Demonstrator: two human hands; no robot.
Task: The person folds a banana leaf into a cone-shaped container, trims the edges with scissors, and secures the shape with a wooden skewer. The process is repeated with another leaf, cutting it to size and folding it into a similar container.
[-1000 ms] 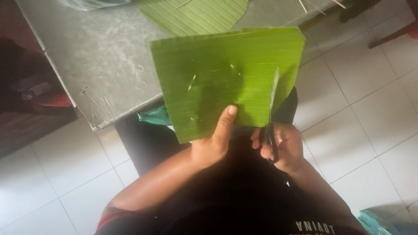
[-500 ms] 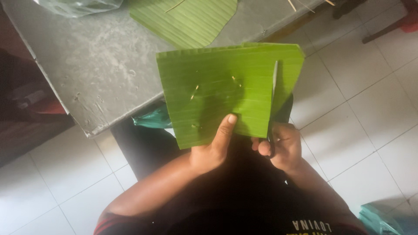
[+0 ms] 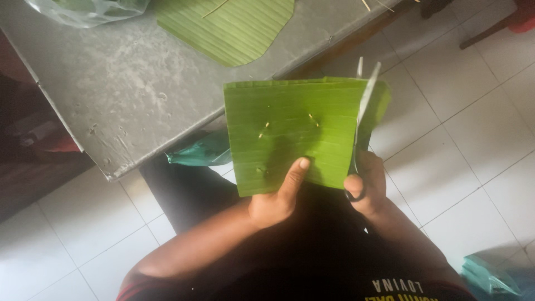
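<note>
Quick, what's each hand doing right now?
Left hand: closed on the green leaf square, thumb on top.
Right hand: closed on the scissors, blades cutting along the leaf's right edge.

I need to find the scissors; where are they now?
In the head view, the scissors are right of centre, in the right hand, blades up along the right edge of the green leaf sheet held by the left hand.

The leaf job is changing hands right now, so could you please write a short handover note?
Left hand: holds the folded leaf up by its lower edge, thumb on the front.
Right hand: works the scissors, blades open at the leaf's right edge.
Done: leaf pinned with small sticks; the cut reaches nearly to the top edge.
Left: the last bit of the right strip.
Another leaf lies on the table.
</note>
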